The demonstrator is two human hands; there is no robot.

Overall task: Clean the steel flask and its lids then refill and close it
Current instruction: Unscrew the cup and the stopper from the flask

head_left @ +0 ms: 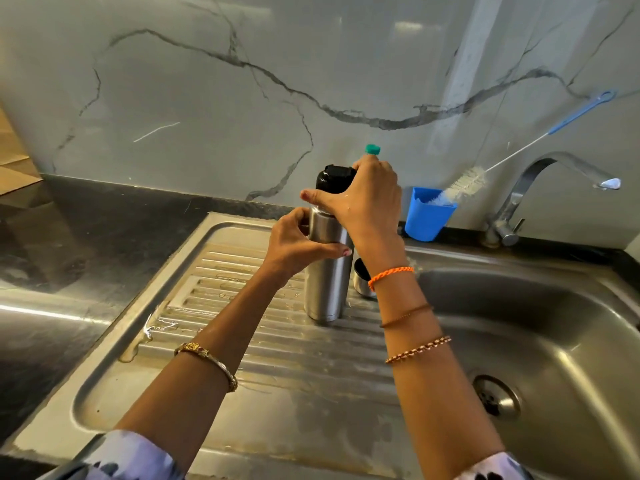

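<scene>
Steel flask [325, 271] upright on the ribbed drainboard [242, 327], just left of the sink basin [536, 323]. Left hand [294, 244] wrapped round the flask's upper body, thumb across the front, probably to keep the smooth cylinder from turning. Right hand [363, 202] curled over the black inner lid [334, 176] at the flask's mouth, fingers closed round it, likely for twisting; whether tightening or loosening cannot be told. Outer steel cup lid [362, 278] just right of the flask, behind the right wrist, touching or almost touching it, set aside within reach. Behind and right of the flask, blue plastic cup [427, 216] with a white-bristled bottle brush [467, 183] leaning out of it, and a green-capped bottle [373, 149] mostly hidden by the right hand. Brushed metal, glossy black plastic; water film on the drainboard ridges left of the flask.
</scene>
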